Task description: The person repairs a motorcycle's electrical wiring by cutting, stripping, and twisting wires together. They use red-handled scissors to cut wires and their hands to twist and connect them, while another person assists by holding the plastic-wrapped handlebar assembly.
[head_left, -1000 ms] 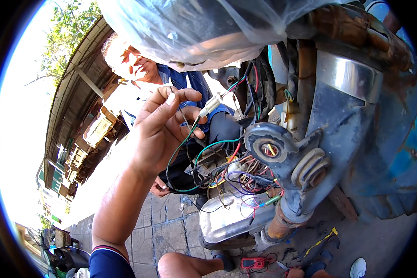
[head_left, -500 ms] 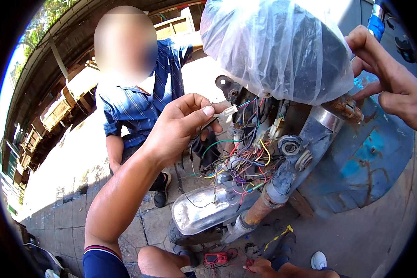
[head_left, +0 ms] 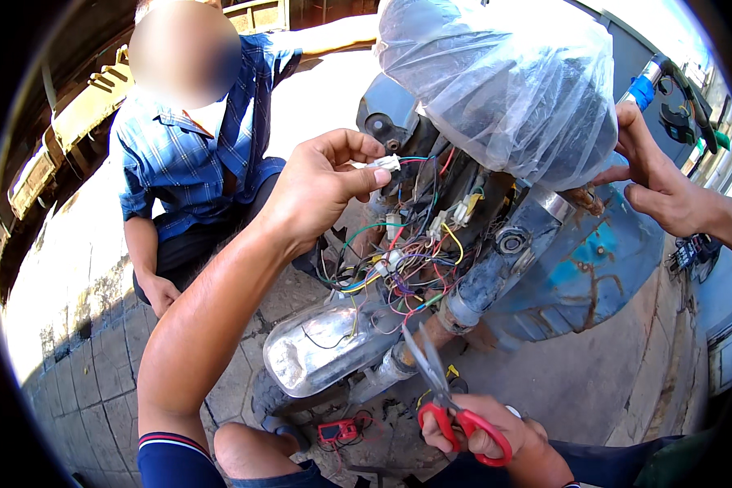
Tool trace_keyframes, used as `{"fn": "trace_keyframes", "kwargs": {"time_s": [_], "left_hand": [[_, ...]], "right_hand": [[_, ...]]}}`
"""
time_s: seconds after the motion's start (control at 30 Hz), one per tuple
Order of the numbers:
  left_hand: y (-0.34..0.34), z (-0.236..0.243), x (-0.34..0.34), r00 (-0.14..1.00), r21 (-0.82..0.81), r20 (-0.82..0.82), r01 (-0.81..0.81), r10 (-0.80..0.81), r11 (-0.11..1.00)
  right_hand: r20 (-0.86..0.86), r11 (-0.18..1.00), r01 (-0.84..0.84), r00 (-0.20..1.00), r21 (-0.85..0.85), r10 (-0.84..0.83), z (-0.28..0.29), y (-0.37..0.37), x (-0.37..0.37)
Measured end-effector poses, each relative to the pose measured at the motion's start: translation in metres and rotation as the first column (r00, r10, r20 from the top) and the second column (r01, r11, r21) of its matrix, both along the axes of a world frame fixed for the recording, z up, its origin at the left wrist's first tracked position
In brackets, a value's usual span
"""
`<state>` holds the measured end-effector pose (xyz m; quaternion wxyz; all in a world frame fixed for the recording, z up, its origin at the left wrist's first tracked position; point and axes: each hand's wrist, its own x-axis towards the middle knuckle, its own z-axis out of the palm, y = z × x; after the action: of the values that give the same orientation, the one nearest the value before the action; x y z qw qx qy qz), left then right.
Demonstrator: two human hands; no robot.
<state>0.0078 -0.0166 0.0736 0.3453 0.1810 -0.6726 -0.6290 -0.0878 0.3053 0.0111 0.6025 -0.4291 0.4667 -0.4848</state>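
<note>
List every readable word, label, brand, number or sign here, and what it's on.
No readable text.
Meter: any markings too small to read.
Connector: any markings too small to read.
Scissors: none seen.
Bag: none seen.

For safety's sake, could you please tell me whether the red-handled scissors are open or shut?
Slightly open: the scissors show their blade tips apart.
</note>
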Motion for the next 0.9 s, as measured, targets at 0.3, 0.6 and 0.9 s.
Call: {"fn": "trace_keyframes", "kwargs": {"time_s": [0.3, 0.6, 0.9], "left_hand": [[-0.016, -0.001, 0.007, 1.0, 0.11, -0.019, 0.026, -0.024, 0.994], [-0.02, -0.004, 0.003, 0.995, 0.01, -0.097, 0.038, -0.037, 0.999], [-0.019, -0.002, 0.005, 0.998, -0.021, -0.067, 0.018, -0.019, 1.0]], "right_hand": [[0.104, 0.947, 0.277, 0.959, -0.16, -0.263, 0.022, -0.109, 0.02], [-0.023, 0.948, 0.313, 0.949, -0.064, -0.315, 0.041, -0.126, 0.007], [-0.139, 0.953, 0.294, 0.944, -0.066, -0.301, 0.045, -0.125, 0.005]]}}
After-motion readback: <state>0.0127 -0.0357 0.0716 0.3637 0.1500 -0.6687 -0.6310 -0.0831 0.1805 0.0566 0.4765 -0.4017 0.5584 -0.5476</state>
